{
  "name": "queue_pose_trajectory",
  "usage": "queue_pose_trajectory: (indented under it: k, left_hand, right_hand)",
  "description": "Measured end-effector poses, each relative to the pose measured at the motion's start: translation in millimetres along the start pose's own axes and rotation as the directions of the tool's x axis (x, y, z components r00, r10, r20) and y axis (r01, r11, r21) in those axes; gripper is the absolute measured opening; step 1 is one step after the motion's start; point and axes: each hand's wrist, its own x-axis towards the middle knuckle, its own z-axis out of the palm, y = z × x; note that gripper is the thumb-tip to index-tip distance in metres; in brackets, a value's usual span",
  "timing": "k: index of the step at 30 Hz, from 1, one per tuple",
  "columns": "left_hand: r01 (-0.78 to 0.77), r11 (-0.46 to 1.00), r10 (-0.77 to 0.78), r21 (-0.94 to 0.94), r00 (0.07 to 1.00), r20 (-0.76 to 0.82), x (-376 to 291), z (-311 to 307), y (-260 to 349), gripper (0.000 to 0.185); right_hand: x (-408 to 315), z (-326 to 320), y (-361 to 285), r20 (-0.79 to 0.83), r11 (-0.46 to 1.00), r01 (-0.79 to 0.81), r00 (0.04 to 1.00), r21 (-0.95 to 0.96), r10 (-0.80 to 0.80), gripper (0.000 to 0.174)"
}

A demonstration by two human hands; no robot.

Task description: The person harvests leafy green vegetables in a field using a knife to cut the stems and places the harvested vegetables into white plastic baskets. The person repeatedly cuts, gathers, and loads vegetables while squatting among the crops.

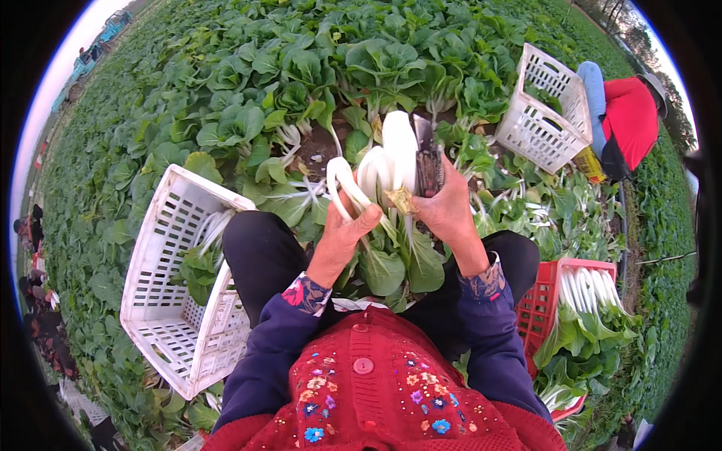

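Observation:
My left hand (345, 234) grips a bok choy plant (399, 141) by its white stalks, with some stalks bent outward over the fingers and the leaves hanging down. On the other side, my right hand (448, 206) is closed around a knife (428, 163) with a dark, worn handle and a wide blade pointing away from me. The right thumb presses near a yellowed, withered piece (400, 200) at the plant's base. Below the hands, green leaves (382, 272) hang between my knees.
A white plastic crate (163, 270) holding some greens stands at left. At right, a red crate (538, 304) is filled with bok choy. Beyond it, a person in red (630, 118) crouches beside another white crate (544, 121). Leafy rows (304, 67) grow ahead; cut leaves litter the ground.

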Motion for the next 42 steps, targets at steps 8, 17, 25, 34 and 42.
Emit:
queue_pose_trajectory:
  k: [8,17,25,34,42]
  left_hand:
    - [-0.038,0.987,0.027,-0.155,0.997,-0.075,3.7,-14.4,19.2,0.042]
    - [0.181,0.867,-0.200,-0.464,0.980,0.009,-21.7,-12.0,-1.4,0.046]
    - [0.115,0.885,-0.219,-0.451,0.958,-0.186,-23.9,-21.8,-10.2,0.041]
    - [-0.071,0.965,-0.027,-0.252,0.931,-0.364,-12.7,-14.3,9.6,0.044]
    - [-0.479,0.595,0.800,0.646,0.433,-0.415,2.0,-88.9,139.7,0.032]
  right_hand:
    - [4.6,-28.7,-11.0,0.359,0.960,-0.131,0.933,0.247,0.035,0.038]
    - [-0.4,-3.3,-8.4,0.501,0.943,-0.235,0.861,0.236,0.089,0.032]
    - [4.6,14.8,-3.4,0.332,0.984,0.174,0.930,-0.026,-0.156,0.040]
    - [-0.6,8.2,-11.2,0.154,1.000,0.023,0.988,0.006,-0.024,0.038]
    - [24.7,-58.2,-1.3,0.064,0.196,0.019,0.912,0.980,-0.405,0.021]
